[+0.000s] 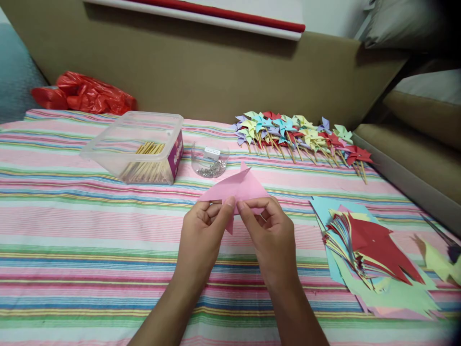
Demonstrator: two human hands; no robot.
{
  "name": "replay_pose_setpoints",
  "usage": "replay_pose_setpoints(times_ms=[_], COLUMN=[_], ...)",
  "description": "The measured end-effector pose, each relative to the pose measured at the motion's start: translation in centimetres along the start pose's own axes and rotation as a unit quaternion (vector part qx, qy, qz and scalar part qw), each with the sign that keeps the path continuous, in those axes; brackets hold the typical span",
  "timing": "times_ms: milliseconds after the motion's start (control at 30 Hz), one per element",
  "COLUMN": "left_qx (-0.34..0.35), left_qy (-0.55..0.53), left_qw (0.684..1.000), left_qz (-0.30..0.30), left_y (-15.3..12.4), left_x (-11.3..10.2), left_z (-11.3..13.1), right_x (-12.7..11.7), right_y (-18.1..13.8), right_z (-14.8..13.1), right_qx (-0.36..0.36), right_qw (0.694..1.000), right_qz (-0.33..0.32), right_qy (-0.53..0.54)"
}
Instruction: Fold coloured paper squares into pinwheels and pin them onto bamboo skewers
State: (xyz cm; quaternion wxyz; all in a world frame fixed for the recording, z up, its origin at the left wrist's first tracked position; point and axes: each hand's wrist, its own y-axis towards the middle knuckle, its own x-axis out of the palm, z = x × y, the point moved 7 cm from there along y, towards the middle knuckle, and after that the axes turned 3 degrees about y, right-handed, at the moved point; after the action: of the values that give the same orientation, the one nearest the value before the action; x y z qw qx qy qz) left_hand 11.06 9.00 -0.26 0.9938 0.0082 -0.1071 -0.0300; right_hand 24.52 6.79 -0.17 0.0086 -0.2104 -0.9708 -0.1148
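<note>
In the head view, the left hand and the right hand meet over the striped cloth, both holding the pink paper. The fingers of each are closed in a narrow pinch, thumb tips side by side near the paper's middle. The sheet looks part-way shaped: its body bends up beyond the fingers, one tip stands at the top and another hangs below the thumbs; how many corners are gathered in, the hands hide. No stick or pin shows on it, so fastening and mounting seem not yet done for this piece. Beyond the fingers and to their right lies a crowd of pinwheels on sticks, apparently complete, so a good share of the work looks finished. Plenty appears left: nearer, to the right of the fingers, rests a thick stack of cut paper, with a loose yellow piece farther right. Supplies remain too: beyond the fingers and to the left, a clear plastic box holds wooden sticks, and just beyond the paper a round clear container holds small metal pieces, probably pins.
</note>
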Motion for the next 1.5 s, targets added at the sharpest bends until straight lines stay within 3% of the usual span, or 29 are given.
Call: replay_pose_setpoints(times_ms=[300, 433, 633, 833, 1000, 1133, 1267, 1367, 1500], left_qx=[-0.015, -0.003, 0.007, 0.017, -0.004, -0.021, -0.036, -0.034, -0.038], left_qy=[-0.003, 0.011, 0.067, 0.133, 0.115, 0.048, -0.014, -0.037, -0.031], left_qw=[1.0, 1.0, 0.997, 0.983, 0.983, 0.994, 0.994, 0.996, 0.999], left_qz=[0.016, 0.015, -0.046, -0.123, -0.141, -0.1, -0.105, -0.079, -0.007], left_y=[0.0, 0.1, 0.7, 0.9, 1.0, 1.0, 0.4, 0.0, -0.1], left_x=[-0.3, -0.5, -1.1, -1.4, -1.1, -1.1, 0.2, 0.7, 0.2], left_z=[-0.5, 0.1, 0.8, 1.3, 1.1, 0.9, 0.5, 0.2, -0.4], right_x=[0.2, -0.3, -0.7, 0.2, 0.2, -0.1, 1.1, 2.2, 3.0], right_y=[-0.2, -0.1, 0.4, 0.3, 0.1, 0.0, -0.6, -1.0, -1.4], right_z=[0.0, -0.4, -1.1, -0.9, -0.6, 0.7, 1.9, 2.2, 2.3], right_qx=[0.003, -0.035, -0.062, -0.016, 0.012, 0.108, 0.187, 0.213, 0.218], right_qw=[1.0, 0.998, 0.995, 0.991, 0.99, 0.987, 0.941, 0.92, 0.915], right_qz=[0.009, 0.032, -0.031, -0.124, -0.137, -0.058, 0.013, 0.024, 0.025], right_qy=[0.016, 0.051, -0.075, -0.052, -0.042, 0.105, 0.282, 0.328, 0.34])
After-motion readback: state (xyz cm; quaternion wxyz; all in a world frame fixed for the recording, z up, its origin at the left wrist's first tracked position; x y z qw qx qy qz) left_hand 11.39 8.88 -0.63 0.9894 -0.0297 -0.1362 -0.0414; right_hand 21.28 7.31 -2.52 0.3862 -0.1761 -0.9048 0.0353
